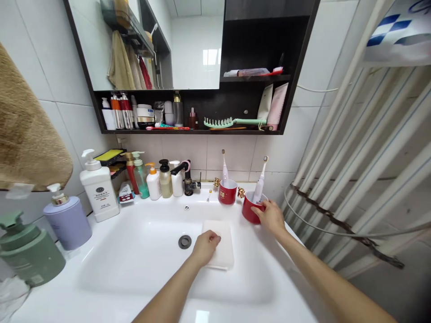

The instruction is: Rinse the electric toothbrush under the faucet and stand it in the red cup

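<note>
My left hand (205, 246) rests on a white cloth (222, 244) lying inside the white sink (134, 251), right of the drain (184, 241); its fingers are curled on the cloth. My right hand (271, 216) grips a red cup (249, 210) on the sink's right rim. An electric toothbrush (260, 181) stands in that cup. A second red cup (227, 192) with another toothbrush (224, 169) stands just left of it, near the back wall.
Pump bottles (99, 188) and soap dispensers line the sink's back and left edge beside a black tap (186, 177). A dark shelf (188, 117) under the mirror holds cosmetics and a green comb. A brown towel (30, 134) hangs left; pipes run right.
</note>
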The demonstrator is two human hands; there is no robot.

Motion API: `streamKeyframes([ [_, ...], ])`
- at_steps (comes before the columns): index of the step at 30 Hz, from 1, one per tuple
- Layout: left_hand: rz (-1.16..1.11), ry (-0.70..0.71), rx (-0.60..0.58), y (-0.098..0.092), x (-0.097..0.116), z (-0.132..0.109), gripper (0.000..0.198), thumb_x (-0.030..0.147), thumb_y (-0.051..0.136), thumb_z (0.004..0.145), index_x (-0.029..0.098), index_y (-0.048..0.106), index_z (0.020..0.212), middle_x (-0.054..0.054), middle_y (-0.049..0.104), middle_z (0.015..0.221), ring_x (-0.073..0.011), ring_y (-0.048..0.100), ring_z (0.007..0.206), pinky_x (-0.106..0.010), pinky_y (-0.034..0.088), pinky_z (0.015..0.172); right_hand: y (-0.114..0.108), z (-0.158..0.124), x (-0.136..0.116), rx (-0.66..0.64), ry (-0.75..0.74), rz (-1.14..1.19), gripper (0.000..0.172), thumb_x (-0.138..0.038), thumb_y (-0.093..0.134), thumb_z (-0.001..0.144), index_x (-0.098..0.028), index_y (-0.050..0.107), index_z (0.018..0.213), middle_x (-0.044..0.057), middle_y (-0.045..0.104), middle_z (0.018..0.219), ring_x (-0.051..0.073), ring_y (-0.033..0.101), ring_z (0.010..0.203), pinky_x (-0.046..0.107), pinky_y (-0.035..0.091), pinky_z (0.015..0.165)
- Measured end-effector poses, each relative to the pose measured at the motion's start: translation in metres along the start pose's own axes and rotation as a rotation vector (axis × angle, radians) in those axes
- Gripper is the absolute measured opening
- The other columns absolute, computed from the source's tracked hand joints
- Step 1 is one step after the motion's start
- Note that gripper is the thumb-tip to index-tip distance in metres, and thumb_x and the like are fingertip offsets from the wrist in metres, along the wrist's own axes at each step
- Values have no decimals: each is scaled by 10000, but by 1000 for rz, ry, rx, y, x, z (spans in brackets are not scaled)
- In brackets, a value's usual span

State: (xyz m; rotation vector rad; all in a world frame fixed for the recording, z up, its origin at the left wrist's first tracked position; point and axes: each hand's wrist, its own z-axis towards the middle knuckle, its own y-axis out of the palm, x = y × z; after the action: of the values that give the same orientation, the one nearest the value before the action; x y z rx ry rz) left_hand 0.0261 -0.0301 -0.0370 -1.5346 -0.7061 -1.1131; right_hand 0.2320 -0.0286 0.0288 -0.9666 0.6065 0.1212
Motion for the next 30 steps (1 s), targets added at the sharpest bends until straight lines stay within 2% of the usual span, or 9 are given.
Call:
streamKeyframes([
  [4, 12, 181, 185, 0, 23, -1, 153, 267, 417, 631, 165, 503, 706, -22, 526, 682, -118, 483, 655, -235, 358, 634, -2, -40, -7, -58, -93, 16, 135, -295, 496, 591, -178, 528, 648, 70, 435, 968, 197, 437, 914, 273, 352, 732],
  [7, 5, 280, 217, 7, 42, -1, 238, 253, 440, 620, 161, 493, 834, -50, 518, 853, -126, 477, 773, -235, 356, 689, 10, -66, -20, -108, -133, 44, 130, -291, 485, 602, -179, 532, 649, 63, 442, 955, 176, 470, 861, 253, 379, 693],
  [9, 35, 269, 215, 14, 49, 0, 325, 249, 470, 598, 146, 479, 906, -75, 494, 942, -147, 452, 864, -247, 337, 745, 22, -78, -28, -133, -145, 64, 127, -264, 460, 621, -177, 541, 667, 59, 451, 931, 159, 491, 813, 241, 393, 663],
  [12, 71, 191, 209, 21, 48, 3, 394, 237, 484, 586, 114, 467, 960, -112, 467, 1014, -178, 410, 951, -266, 288, 817, 36, -88, -36, -152, -150, 82, 142, -209, 430, 635, -171, 554, 696, 61, 451, 929, 146, 503, 773, 231, 402, 637],
  [15, 34, 152, 200, 21, 39, 8, 369, 189, 454, 601, 110, 476, 961, -118, 478, 1011, -182, 425, 943, -268, 284, 822, 43, -91, -40, -165, -155, 80, 128, -200, 443, 625, -163, 561, 658, 73, 458, 914, 159, 500, 756, 240, 404, 606],
  [18, -15, 180, 222, 17, 32, 14, 340, 152, 446, 594, 110, 504, 927, -124, 487, 1008, -191, 427, 947, -275, 272, 833, 48, -92, -44, -168, -156, 67, 135, -215, 443, 628, -169, 569, 645, 88, 446, 970, 200, 468, 828, 264, 396, 593],
  [23, -68, 309, 212, 11, 42, 25, 380, 127, 452, 577, 168, 503, 951, -79, 495, 1028, -180, 411, 968, -274, 253, 849, 58, -93, -53, -182, -146, 51, 264, -212, 422, 643, -229, 540, 879, 59, 377, 1120, 226, 401, 943, 257, 386, 546],
  [27, 50, 311, 79, 12, 51, 35, 351, 132, 417, 600, 198, 500, 935, -53, 557, 901, -169, 487, 802, -279, 333, 740, 63, -93, -54, -198, -135, 36, 326, -216, 437, 626, -209, 507, 944, 74, 349, 1153, 240, 401, 946, 267, 394, 547],
  [30, 84, 323, 83, 13, 50, 39, 229, 167, 431, 604, 188, 532, 808, -31, 571, 745, -150, 488, 668, -265, 358, 650, 61, -93, -51, -205, -153, 33, 389, -214, 439, 623, -142, 459, 1005, 125, 311, 1179, 255, 390, 974, 306, 396, 645],
])
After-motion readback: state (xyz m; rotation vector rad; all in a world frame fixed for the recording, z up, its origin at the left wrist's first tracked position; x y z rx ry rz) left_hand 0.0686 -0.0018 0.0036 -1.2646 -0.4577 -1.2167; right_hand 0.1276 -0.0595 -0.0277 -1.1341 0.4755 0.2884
